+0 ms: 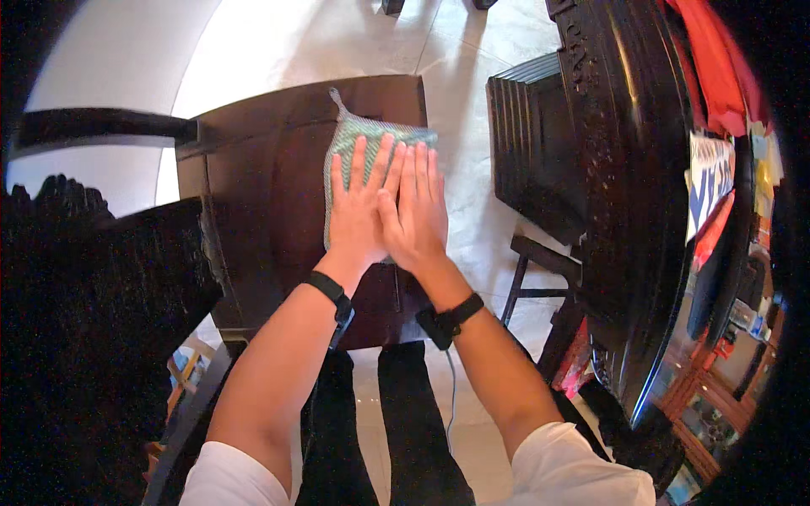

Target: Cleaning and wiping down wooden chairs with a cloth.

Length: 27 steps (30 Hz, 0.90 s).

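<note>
My left hand [359,209] lies flat, fingers spread, on a green-and-white woven cloth [335,166]. Beside it, my right hand [414,212] also rests palm down, its fingers close together and its thumb against the left hand. Neither hand grasps the cloth; both press on it from above, hiding its middle. A small hanging loop sticks out from the cloth's far left corner. Under the cloth is a dark brown wooden seat [272,209], and the cloth lies along its right side. Each wrist wears a black strap.
A dark armrest [107,126] and carved wood [114,253] flank the seat on the left. Across a strip of pale tiled floor [468,171] stands dark carved furniture [607,190] on the right, with a small stool [538,265] below. A cable [452,398] hangs from the right wrist.
</note>
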Motion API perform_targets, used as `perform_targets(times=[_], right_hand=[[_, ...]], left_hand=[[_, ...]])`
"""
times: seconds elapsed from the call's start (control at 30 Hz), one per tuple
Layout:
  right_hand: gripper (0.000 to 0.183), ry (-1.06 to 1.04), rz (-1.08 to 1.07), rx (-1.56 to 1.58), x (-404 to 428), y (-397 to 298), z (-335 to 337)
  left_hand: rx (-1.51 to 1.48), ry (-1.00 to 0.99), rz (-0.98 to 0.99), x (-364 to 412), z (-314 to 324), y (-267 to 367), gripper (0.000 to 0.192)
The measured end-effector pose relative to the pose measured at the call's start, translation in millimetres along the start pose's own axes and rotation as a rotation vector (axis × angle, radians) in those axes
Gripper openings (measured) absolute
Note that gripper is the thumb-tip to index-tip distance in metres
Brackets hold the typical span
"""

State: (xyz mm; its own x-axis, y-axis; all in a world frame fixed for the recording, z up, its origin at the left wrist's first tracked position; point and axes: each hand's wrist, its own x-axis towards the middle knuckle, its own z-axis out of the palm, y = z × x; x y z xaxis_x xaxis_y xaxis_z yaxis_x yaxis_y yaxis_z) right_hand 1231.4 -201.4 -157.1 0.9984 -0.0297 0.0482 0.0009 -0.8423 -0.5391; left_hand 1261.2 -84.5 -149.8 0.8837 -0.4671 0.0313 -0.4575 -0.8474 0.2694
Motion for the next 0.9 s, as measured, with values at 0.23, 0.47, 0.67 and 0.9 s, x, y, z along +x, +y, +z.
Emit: perform_targets(times=[0.23, 0.47, 0.67, 0.9], right_hand=[[0.075, 0.114, -0.119, 0.076, 95.7, 10.5, 16.2], [0.071, 0.123, -0.119, -0.046, 147.7, 19.4, 24.4], [0.071, 0.097, -0.158, -0.159, 159.1, -13.6, 52.5], [0.076, -0.005, -0.355, -0.088, 137.1, -132.1, 119.8]], left_hand=[[0.054, 0.093, -0.022, 76.4, 4.7, -37.8, 0.08], [-0.013, 0.228, -0.032, 110.5, 17.5, -58.6, 0.071], [0.067, 0.212, -0.104, 99.4, 16.6, -93.2, 0.066], [0.159, 0.291, -0.253, 10.3, -0.7, -199.8, 0.07]])
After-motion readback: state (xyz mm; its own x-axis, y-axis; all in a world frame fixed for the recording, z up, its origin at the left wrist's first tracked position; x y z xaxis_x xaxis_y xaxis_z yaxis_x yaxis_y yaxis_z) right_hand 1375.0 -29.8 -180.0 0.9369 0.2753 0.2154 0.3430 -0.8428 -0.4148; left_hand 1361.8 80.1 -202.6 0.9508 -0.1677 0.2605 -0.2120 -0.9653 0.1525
